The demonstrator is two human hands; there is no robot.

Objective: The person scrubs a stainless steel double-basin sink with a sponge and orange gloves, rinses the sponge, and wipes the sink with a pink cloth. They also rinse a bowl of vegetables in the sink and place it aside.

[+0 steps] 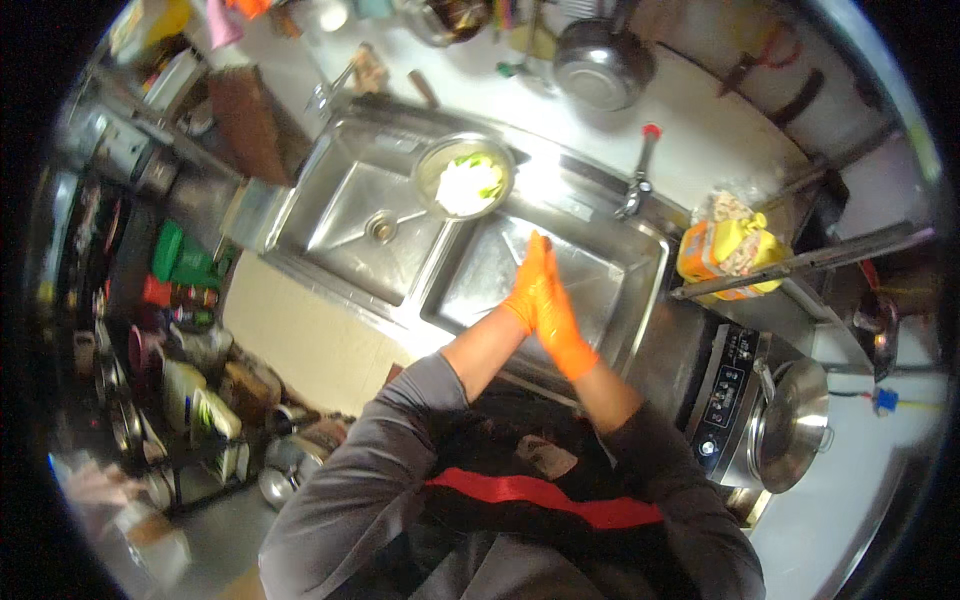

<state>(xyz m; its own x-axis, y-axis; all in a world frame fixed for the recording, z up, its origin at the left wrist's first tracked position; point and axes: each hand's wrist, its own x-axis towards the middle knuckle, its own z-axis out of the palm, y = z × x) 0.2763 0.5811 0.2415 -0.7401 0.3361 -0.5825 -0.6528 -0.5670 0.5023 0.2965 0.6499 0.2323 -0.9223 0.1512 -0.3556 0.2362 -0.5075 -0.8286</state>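
Observation:
My left hand and my right hand, both in orange gloves, meet nearly palm to palm above the right basin of a steel double sink. Their fingers point away from me, and the space between the palms is hidden. Beyond my fingertips, a round metal bowl rests across the divider towards the back of the sink. In it lie pale and green vegetable pieces, partly washed out by glare. The left basin has a round drain.
Behind the right basin stands a faucet with a red top. Yellow-orange jugs are at the right, near a metal rail. A steel pan sits by a cooker's control panel. A dark pot hangs at the back.

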